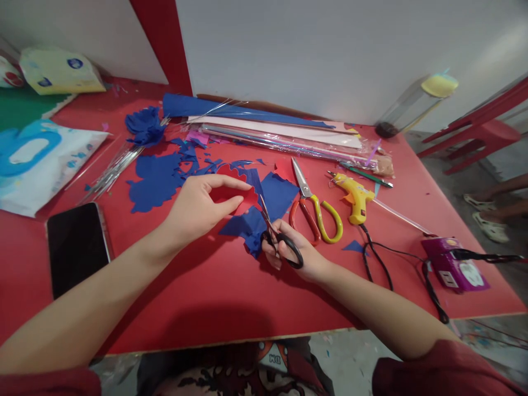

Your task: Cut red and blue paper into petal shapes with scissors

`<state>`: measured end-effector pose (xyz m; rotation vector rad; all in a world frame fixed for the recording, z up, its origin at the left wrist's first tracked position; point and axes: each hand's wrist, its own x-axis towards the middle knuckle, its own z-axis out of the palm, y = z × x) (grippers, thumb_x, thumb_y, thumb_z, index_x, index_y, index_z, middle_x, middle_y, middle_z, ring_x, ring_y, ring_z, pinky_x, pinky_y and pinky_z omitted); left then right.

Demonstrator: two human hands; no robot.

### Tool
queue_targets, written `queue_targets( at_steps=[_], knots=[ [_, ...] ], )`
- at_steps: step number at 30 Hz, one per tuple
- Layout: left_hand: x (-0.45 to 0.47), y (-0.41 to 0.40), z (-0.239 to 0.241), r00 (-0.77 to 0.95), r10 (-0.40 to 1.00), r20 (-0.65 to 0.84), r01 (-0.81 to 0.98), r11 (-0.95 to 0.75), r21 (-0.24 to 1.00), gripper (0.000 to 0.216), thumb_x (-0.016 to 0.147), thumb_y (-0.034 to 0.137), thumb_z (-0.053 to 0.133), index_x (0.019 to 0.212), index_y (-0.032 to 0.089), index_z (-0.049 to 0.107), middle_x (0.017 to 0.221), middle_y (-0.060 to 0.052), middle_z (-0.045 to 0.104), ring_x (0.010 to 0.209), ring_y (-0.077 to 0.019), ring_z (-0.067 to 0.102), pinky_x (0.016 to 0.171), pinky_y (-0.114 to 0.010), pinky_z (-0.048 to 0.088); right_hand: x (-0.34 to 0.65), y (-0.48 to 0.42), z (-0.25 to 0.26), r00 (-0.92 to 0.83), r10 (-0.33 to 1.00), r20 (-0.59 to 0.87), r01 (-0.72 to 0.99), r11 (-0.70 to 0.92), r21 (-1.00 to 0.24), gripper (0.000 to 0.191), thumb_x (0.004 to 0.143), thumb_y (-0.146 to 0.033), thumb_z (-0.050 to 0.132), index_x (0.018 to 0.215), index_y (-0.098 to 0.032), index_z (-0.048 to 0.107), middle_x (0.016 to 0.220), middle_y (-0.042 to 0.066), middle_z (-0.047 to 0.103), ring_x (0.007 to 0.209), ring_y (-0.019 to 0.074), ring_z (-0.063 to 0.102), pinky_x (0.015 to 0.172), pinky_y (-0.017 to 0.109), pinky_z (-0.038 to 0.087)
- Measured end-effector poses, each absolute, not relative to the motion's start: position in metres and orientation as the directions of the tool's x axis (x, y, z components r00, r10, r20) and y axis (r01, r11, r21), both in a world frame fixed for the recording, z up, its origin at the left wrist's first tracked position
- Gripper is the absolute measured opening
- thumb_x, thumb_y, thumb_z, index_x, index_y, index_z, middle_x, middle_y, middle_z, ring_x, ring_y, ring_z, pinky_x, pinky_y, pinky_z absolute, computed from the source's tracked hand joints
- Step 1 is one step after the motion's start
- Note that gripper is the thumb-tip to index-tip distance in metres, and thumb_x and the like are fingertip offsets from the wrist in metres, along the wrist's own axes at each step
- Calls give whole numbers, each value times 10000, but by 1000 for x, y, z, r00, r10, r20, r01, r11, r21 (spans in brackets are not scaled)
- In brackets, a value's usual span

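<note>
My left hand pinches a piece of red paper between thumb and fingers, above the table's middle. My right hand has its fingers in the black handles of small scissors. Their blades point up and left, right beside the red paper's edge; whether they touch it I cannot tell. Under and around both hands lie blue paper pieces and scraps, with a scalloped blue piece to the left. Large scissors with one red and one yellow handle lie just right of my right hand.
A yellow glue gun lies on the right, its cord near a purple box. Rolled papers and wrapped sticks line the back. On the left are a phone, a wipes pack, wires and a blue paper flower.
</note>
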<state>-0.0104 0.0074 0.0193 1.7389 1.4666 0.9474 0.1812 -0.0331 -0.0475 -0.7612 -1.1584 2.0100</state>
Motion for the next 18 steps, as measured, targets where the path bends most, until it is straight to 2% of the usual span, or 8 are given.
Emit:
queue_targets(
  at_steps=[14, 18],
  knots=[
    [-10, 7, 19, 117, 984, 131, 473, -171, 864, 167, 728, 179, 627, 872, 190, 711, 915, -8, 738, 848, -150, 673, 854, -255, 512, 182, -32, -49, -593, 796, -122, -295, -356, -887, 434, 730, -523, 651, 799, -224, 343, 583, -99, 418, 406, 39, 381, 415, 172, 300],
    [-11, 8, 19, 108, 989, 106, 492, -146, 858, 176, 723, 200, 628, 876, 218, 714, 922, 3, 737, 862, -168, 674, 853, -265, 512, 183, -32, -51, -598, 794, -109, -299, -348, -889, 428, 736, -518, 649, 799, -222, 346, 579, -99, 423, 407, 40, 390, 414, 171, 302]
  ],
)
